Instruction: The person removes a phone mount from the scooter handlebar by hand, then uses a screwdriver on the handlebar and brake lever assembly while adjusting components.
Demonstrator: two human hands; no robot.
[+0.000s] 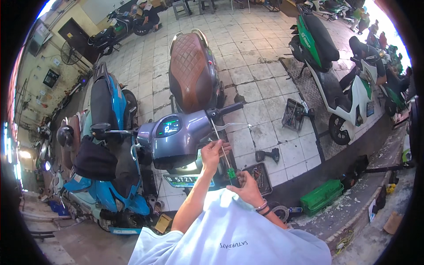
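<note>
My left hand (213,152) is closed around the long, thin metal shaft of a screwdriver (231,173), below the handlebar of a grey-purple scooter (181,137) with a lit display (168,126). My right hand (244,187) grips the screwdriver's green handle. The shaft rises to the right side of the handlebar housing, near the grip (230,107) and silver brake lever (232,125); where its tip rests is too small to tell. The scooter's brown quilted seat (187,66) is behind the housing, and its plate is partly hidden behind my left arm.
A blue scooter (134,204) stands close left; white-green scooters (335,92) stand right. A toolbox (291,115), drill (267,156), tool tray (265,185) and green bin (321,198) lie on the right. A co-worker (148,17) crouches at back left; another person (366,57) is at right.
</note>
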